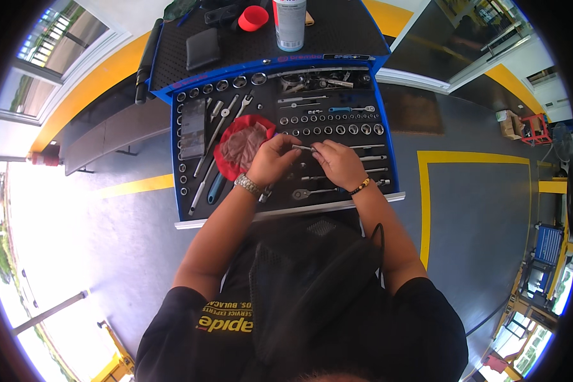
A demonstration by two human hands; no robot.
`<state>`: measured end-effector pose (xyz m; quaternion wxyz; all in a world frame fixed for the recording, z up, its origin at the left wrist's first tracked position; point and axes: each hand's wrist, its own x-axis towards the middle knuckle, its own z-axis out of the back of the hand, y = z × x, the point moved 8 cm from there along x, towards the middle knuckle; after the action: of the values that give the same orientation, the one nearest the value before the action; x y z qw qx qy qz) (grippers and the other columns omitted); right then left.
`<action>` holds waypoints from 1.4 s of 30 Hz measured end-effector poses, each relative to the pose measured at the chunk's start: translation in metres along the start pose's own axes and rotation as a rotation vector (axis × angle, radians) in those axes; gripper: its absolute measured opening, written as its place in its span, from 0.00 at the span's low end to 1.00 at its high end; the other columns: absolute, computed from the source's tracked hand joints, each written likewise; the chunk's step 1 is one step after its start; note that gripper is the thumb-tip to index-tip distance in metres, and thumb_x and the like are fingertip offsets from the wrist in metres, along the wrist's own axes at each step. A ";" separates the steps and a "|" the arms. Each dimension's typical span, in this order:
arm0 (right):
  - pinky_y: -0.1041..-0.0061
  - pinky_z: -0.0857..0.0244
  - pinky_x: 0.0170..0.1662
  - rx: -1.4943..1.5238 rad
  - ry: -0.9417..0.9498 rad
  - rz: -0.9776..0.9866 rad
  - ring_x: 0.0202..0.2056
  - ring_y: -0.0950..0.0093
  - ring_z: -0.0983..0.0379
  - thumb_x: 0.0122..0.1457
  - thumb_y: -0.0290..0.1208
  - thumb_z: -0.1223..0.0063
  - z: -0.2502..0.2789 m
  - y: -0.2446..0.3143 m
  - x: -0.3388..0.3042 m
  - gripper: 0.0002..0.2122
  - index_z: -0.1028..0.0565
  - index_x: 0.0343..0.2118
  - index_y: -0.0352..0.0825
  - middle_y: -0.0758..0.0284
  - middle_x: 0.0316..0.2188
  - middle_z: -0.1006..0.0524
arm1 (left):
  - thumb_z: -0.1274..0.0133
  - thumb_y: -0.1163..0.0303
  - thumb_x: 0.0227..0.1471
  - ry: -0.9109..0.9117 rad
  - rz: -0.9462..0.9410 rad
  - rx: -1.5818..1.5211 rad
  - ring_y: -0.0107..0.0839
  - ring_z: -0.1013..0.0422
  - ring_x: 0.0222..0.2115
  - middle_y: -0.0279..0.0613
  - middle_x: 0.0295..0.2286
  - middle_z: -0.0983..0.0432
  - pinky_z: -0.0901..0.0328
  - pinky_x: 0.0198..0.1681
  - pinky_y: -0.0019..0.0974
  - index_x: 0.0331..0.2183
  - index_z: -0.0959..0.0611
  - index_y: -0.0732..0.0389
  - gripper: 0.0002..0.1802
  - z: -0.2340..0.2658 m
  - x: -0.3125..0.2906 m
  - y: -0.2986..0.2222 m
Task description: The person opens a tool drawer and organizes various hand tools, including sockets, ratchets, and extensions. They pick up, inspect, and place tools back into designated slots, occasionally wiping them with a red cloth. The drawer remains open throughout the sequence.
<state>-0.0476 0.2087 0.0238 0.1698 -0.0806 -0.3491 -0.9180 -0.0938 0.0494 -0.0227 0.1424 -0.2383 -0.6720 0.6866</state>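
Observation:
Both of my hands meet over the open drawer (286,210) of a blue tool cabinet. Between their fingertips is a thin silver metal bar (304,148), perhaps a socket extension; its ends are hidden by fingers. My left hand (272,162) pinches one end, beside a crumpled red and pinkish cloth (240,143) lying on the tools. The other end is pinched by my right hand (339,164), above a row of long bars (375,158). Rows of chrome sockets (350,129) sit just beyond the hands. A ratchet (305,193) lies near the drawer's front edge.
A dark phone (193,129) rests at the drawer's left, near several wrenches (223,121). On the cabinet top stand a spray can (290,27), a red cup (253,18) and a black pouch (202,49). A long grey bench (118,134) is to the left.

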 end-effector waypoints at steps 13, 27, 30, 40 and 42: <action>0.64 0.31 0.24 -0.195 -0.165 0.089 0.22 0.62 0.23 0.59 0.45 0.40 0.008 0.016 0.006 0.14 0.23 0.25 0.39 0.67 0.19 0.23 | 0.41 0.79 0.56 -0.037 -0.125 -0.122 0.18 0.29 0.32 0.31 0.31 0.23 0.33 0.37 0.26 0.35 0.22 0.61 0.06 -0.004 0.005 0.002; 0.64 0.34 0.27 -0.175 -0.484 -0.181 0.23 0.61 0.27 0.65 0.38 0.44 0.080 -0.039 -0.023 0.14 0.24 0.26 0.33 0.62 0.20 0.27 | 0.44 0.82 0.56 -0.208 -0.418 -0.297 0.18 0.32 0.25 0.32 0.27 0.25 0.36 0.29 0.24 0.30 0.24 0.61 0.06 0.055 -0.012 -0.009; 0.65 0.31 0.36 0.092 -0.566 -0.105 0.34 0.61 0.24 0.65 0.27 0.49 0.071 -0.038 -0.008 0.08 0.22 0.41 0.29 0.59 0.30 0.25 | 0.41 0.78 0.57 -0.456 -0.393 -0.216 0.17 0.30 0.27 0.31 0.27 0.24 0.35 0.31 0.24 0.33 0.22 0.61 0.05 0.052 -0.014 -0.008; 0.50 0.42 0.58 -0.610 -0.181 -0.156 0.52 0.63 0.29 0.60 0.31 0.44 0.060 -0.105 0.064 0.13 0.17 0.47 0.49 0.67 0.42 0.24 | 0.37 0.71 0.55 -0.409 -0.247 0.185 0.17 0.29 0.27 0.33 0.26 0.22 0.33 0.32 0.27 0.36 0.18 0.62 0.08 0.053 -0.007 0.010; 0.52 0.42 0.60 -0.706 -0.205 -0.146 0.55 0.63 0.30 0.61 0.33 0.43 0.058 -0.111 0.069 0.12 0.17 0.47 0.50 0.67 0.47 0.24 | 0.38 0.70 0.55 -0.404 -0.231 0.228 0.19 0.28 0.26 0.34 0.26 0.21 0.32 0.31 0.28 0.36 0.18 0.62 0.08 0.052 -0.010 0.006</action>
<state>-0.1513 0.3078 0.0171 0.0297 -0.2006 -0.0309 -0.9787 -0.1115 -0.0003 -0.0285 0.1086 -0.0003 -0.6279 0.7707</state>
